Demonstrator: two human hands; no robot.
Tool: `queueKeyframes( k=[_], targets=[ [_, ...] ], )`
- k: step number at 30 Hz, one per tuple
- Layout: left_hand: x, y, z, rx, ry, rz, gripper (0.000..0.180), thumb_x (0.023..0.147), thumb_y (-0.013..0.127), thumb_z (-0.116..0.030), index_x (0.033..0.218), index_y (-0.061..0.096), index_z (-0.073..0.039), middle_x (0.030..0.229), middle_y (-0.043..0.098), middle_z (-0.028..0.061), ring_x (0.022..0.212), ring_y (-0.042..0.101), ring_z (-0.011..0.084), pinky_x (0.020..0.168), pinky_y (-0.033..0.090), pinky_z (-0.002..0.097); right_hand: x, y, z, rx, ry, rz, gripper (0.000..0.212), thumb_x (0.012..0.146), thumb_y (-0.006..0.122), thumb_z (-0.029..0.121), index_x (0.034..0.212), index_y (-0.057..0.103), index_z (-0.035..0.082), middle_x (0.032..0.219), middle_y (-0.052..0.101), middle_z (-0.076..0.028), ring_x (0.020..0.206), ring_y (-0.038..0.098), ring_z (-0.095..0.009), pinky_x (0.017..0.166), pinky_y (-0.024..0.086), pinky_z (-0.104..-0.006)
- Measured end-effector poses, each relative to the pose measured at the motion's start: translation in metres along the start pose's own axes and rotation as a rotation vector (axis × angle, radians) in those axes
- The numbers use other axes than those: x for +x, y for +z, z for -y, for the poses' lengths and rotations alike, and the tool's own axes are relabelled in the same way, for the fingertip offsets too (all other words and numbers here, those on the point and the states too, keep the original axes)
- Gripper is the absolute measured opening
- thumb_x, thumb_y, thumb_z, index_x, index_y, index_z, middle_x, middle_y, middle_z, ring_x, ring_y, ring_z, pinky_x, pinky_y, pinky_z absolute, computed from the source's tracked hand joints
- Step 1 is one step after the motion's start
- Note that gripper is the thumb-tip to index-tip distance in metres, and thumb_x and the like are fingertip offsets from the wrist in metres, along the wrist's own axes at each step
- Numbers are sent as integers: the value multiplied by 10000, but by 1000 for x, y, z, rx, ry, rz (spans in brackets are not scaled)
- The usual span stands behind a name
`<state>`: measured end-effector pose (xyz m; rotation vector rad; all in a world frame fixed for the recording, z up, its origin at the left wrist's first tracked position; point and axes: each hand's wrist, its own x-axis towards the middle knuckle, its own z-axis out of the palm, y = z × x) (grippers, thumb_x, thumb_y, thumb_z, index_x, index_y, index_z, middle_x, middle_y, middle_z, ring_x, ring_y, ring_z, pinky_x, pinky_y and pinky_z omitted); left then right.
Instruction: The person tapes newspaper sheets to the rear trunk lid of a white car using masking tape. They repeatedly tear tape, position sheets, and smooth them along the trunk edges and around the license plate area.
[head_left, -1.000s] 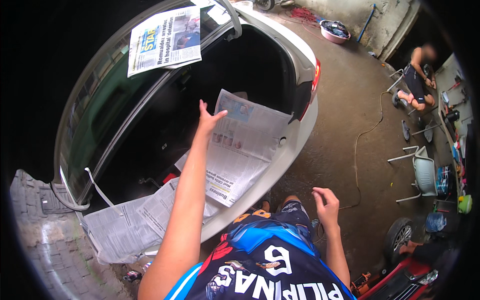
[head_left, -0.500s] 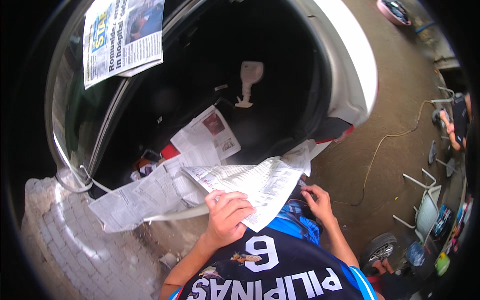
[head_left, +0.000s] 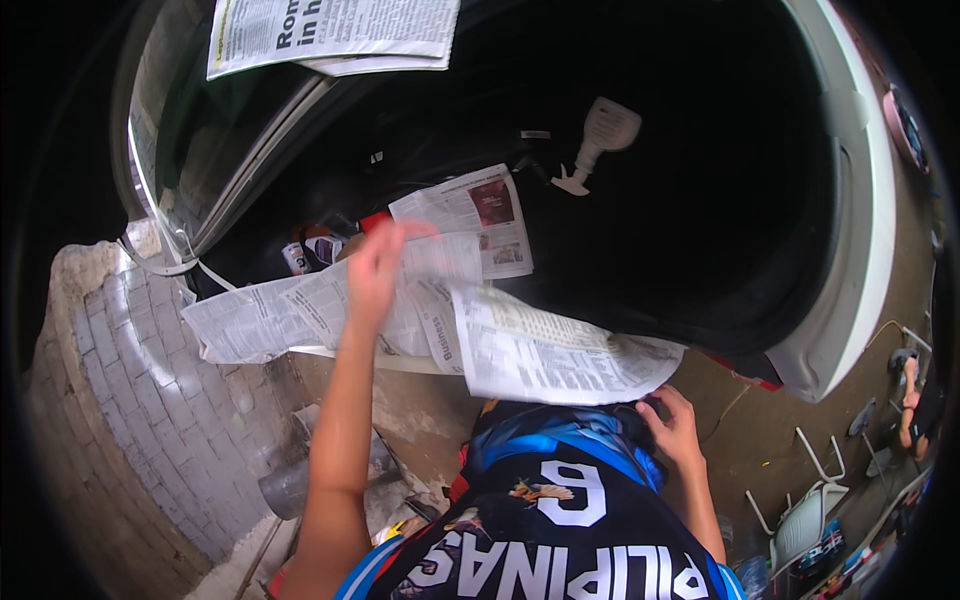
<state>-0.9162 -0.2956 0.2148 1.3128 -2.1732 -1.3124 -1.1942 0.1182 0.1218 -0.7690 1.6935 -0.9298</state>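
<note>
Beyond its blurred fingers, the left hand (head_left: 378, 268) has risen onto the newspaper sheets (head_left: 440, 300), grip unclear; right hand (head_left: 672, 428) now pinches the front sheet (head_left: 560, 352).

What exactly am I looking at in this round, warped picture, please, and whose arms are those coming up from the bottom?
The picture comes from a wide fisheye camera worn on a person's head and pointed down, so straight edges bend near the rim. The arms rising from the bottom edge are the wearer's own; there is no machine here. In front of the person is the open boot of a white car, dark inside. Sheets of newspaper lie over its edge and one more sheet sits on the rear window. The left hand, blurred by movement, is on the sheets at the boot edge. The right hand is down at the hip, just beside the corner of the lowest sheet; whether it grips that sheet cannot be told. A white plastic part hangs inside the boot, and brick paving lies at the left.
</note>
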Motion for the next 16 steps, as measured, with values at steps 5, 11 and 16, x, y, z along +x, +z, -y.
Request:
queueKeyframes(
  k=[5, 11, 16],
  targets=[
    [73, -20, 216, 978, -291, 108, 464, 873, 782, -245, 1267, 716, -9, 1273, 731, 166, 1224, 674, 291, 1111, 455, 366, -5, -2, 11, -35, 17, 5, 222, 878, 764, 94, 1069, 732, -14, 1003, 753, -149, 974, 708, -326, 912, 535, -395],
    [40, -36, 219, 785, -586, 521, 286, 885, 739, -204, 1112, 775, -34, 1192, 749, 174, 1174, 693, 300, 1014, 511, 411, -13, 10, 6, 40, 111, -116, 223, 897, 755, 92, 1090, 739, -19, 971, 763, -132, 927, 718, -282, 910, 538, -382],
    [51, -32, 183, 271, -310, 196, 299, 888, 784, -224, 1122, 774, -37, 1094, 769, 170, 1062, 725, 252, 959, 530, 335, 14, 19, 23, -4, 35, 47, 231, 930, 744, 145, 1109, 743, -1, 1016, 775, -124, 971, 724, -292, 925, 540, -385]
  ],
)
